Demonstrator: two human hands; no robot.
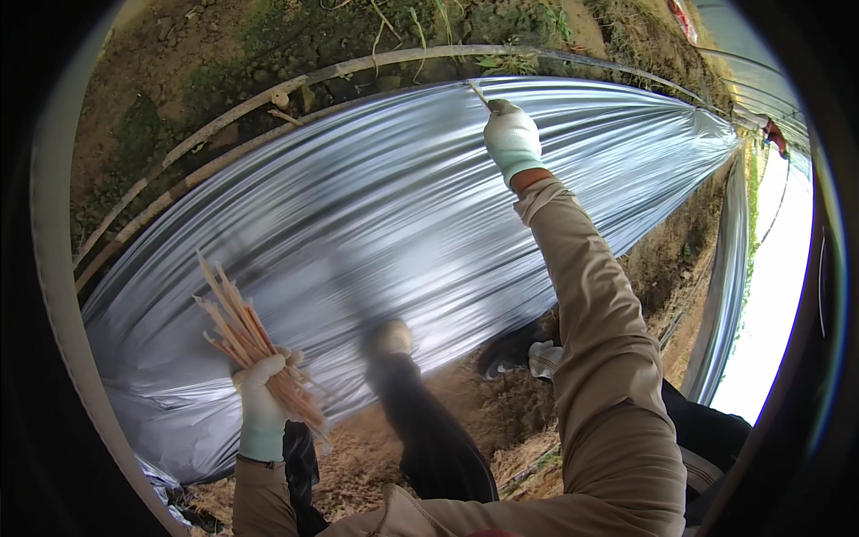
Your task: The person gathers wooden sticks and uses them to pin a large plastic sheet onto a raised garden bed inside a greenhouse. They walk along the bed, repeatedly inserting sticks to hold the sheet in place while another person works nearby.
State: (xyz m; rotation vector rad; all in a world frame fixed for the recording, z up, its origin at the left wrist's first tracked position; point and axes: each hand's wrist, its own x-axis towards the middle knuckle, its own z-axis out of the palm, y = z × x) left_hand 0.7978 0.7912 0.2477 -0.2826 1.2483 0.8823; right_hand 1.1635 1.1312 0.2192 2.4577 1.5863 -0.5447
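Observation:
A sheet of silvery plastic mulch film (416, 262) stretches over a raised soil bed before me. My right hand (513, 134), in a white knit glove with a pale green cuff, reaches to the film's far edge. It grips a thin stick (479, 95) whose tip meets the film there; whether the tip goes through the film I cannot tell. In my left hand (263, 396), gloved alike, is a bundle of thin wooden or bamboo sticks (245, 332). Clear plastic scraps cling to some of their ends. The bundle is held above the film's near left part.
A pale pipe or hose (376, 62) runs along the bed's far side, beside bare soil (168, 40). My blurred leg (423, 416) extends to the near film edge. Another person's white-gloved hand (545, 359) and dark shoe (507, 352) show at right. More silvery film (725, 322) lies beyond.

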